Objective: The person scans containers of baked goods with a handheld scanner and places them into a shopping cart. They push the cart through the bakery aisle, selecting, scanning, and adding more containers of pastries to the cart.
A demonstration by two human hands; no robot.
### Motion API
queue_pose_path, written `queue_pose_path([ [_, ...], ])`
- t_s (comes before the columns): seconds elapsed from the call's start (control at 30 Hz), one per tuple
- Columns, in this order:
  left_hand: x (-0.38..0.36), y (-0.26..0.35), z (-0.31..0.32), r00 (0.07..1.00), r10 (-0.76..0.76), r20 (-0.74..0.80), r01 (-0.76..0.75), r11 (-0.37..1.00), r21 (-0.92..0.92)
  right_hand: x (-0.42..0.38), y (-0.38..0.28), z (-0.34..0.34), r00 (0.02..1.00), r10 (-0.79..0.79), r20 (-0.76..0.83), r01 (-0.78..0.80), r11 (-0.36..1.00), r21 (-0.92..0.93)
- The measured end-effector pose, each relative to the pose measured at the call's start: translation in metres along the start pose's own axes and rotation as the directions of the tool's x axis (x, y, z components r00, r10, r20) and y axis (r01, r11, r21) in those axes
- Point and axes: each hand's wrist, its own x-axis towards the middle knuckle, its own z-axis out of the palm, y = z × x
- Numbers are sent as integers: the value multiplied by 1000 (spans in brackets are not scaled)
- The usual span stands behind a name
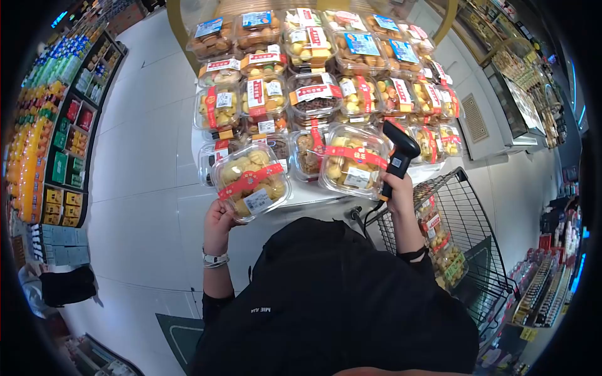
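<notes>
"What was the box of cookies (pixel 252 178) like to hold?"

"I guessed it was light, with thin, clear plastic that could bend if I squeezed hard. The sides looked smooth, so it might have been a bit slippery. The cookies looked like they could crumble."

"Where was the best place to grab it?"

"Low on the side, I thought, with fingers under the bottom. That left the red band (pixel 251 180) and the white label (pixel 258 200) easy to see."

"And where was it by your hand?"

"It was tipped, just above my left hand (pixel 219 219). My fingers were closed on its bottom corner, and most of the box stuck out past them, in front of the table (pixel 306 193)."

"What about your right hand (pixel 401 193)?"

"It was closed around the handle of a black scanner (pixel 401 147). Just beside that was another box (pixel 354 161), with a red band too. I can't tell if my fingers touched it."

"What was farther out?"

"Lots more boxes (pixel 315 94) sat in rows behind, and a wire cart (pixel 462 175) stood on my right."
</notes>
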Motion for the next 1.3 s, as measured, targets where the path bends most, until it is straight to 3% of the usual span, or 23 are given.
queue_pose_path([
  [0.17,21,32,-22,969,-21,-246,21,1000,0,23,21,73,994,34,104,-20,991,-130],
  [0.23,40,22,-60,982,11,-189,6,996,86,26,28,95,989,60,138,-34,983,-182],
  [0.27,52,11,-93,998,42,-36,-38,992,121,26,34,107,990,20,142,10,978,-206],
  [0.33,66,19,-97,997,13,-70,-2,989,145,26,38,132,984,13,178,27,975,-220],
  [0.37,74,23,-99,994,-13,-104,31,985,168,23,36,141,988,17,156,33,949,-313],
  [0.47,88,32,-101,994,-70,-80,83,983,162,34,56,158,984,-12,180,79,927,-366],
  [0.53,95,35,-105,989,-111,-102,124,984,129,31,48,175,981,-124,149,185,828,-529],
  [0.6,103,28,-122,991,-125,51,119,987,109,34,57,181,969,-200,148,248,823,-511],
  [0.67,108,29,-124,990,-135,38,130,985,109,41,69,183,943,-299,150,333,795,-507],
  [0.77,109,31,-124,988,-153,20,150,982,112,37,61,193,952,-290,92,284,737,-614],
  [1.0,104,32,-119,986,-166,27,164,984,73,40,68,196,936,-342,82,325,755,-570],
  [1.07,100,34,-114,987,-158,-9,158,983,95,45,70,191,899,-405,167,424,708,-565],
  [1.3,85,26,-112,985,-153,-81,163,978,134,18,33,141,911,-394,126,408,808,-424],
])
